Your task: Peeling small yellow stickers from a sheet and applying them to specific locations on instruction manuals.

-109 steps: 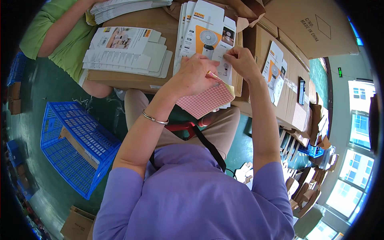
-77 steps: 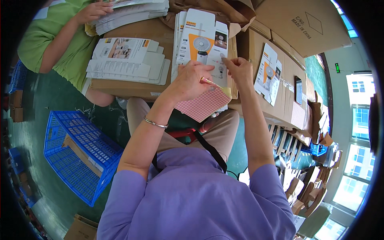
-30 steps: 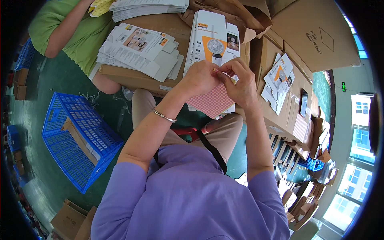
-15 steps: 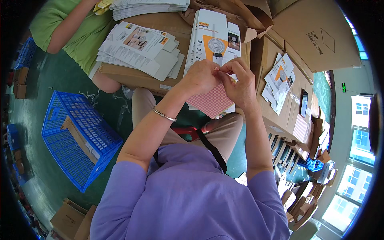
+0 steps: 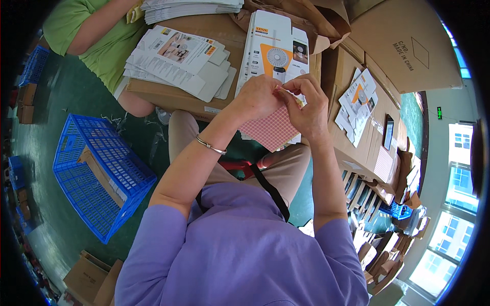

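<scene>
A sheet of small pink-red stickers (image 5: 269, 127) hangs tilted below my hands, above my lap. My left hand (image 5: 259, 97) is closed at its upper edge and holds it. The thumb and forefinger of my right hand (image 5: 311, 107) are pinched beside the left fingertips, where a small reddish bit shows. What the right fingers grip is too small to tell. Just beyond the hands, flat white-and-orange printed fan boxes (image 5: 275, 43) lie in a stack on a cardboard carton, partly covered by my hands.
More flat boxes (image 5: 176, 56) lie fanned out to the left. On the right carton are loose flat boxes (image 5: 360, 99) and a phone (image 5: 388, 132). A blue plastic crate (image 5: 102, 173) stands on the floor at left. A co-worker in a green shirt (image 5: 104, 56) sits at upper left.
My hands stay together at the sheet's upper edge, with the fingers shifting slightly. The co-worker's arm has moved a little to the right.
</scene>
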A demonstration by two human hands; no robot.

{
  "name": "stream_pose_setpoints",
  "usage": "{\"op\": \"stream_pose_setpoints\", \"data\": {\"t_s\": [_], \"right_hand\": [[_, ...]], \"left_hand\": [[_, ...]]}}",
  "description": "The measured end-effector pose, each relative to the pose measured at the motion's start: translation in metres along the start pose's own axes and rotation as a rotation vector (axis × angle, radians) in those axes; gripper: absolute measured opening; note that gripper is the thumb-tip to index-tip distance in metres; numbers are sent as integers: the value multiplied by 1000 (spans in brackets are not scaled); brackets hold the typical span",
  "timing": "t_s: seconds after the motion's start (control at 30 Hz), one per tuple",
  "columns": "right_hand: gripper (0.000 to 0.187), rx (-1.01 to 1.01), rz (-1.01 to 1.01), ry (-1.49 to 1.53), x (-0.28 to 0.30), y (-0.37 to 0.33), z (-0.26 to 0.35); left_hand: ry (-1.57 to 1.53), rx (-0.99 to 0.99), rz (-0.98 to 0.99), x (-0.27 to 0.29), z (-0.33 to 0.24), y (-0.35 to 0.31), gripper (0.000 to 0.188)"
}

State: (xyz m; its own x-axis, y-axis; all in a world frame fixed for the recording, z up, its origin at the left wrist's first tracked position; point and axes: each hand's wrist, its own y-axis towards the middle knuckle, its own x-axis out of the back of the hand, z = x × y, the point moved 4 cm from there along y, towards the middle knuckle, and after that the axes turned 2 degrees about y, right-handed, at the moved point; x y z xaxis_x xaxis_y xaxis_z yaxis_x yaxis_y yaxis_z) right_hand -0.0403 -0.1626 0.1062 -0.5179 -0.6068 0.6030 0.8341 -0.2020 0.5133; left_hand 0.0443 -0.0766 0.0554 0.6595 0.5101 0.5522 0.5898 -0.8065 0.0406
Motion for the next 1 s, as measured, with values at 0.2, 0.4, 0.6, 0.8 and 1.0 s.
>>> {"op": "stream_pose_setpoints", "data": {"t_s": [0.2, 0.4, 0.6, 0.8, 1.0], "right_hand": [[16, 38, 3, -54, -3, -1, -5], [16, 71, 33, -85, -3, 0, -4], [8, -189, 19, 256, 13, -1, -15], [9, -194, 91, 150, 19, 2, -28], [15, -99, 20, 86, 0, -3, 1]], "left_hand": [[-12, -4, 9, -2, 2, 1, 20], [-28, 14, 14, -1, 2, 1, 21], [-10, 21, 20, 5, -4, -3, 23], [14, 40, 27, 7, -8, -4, 19], [23, 59, 50, -1, 0, 0, 16]]}}
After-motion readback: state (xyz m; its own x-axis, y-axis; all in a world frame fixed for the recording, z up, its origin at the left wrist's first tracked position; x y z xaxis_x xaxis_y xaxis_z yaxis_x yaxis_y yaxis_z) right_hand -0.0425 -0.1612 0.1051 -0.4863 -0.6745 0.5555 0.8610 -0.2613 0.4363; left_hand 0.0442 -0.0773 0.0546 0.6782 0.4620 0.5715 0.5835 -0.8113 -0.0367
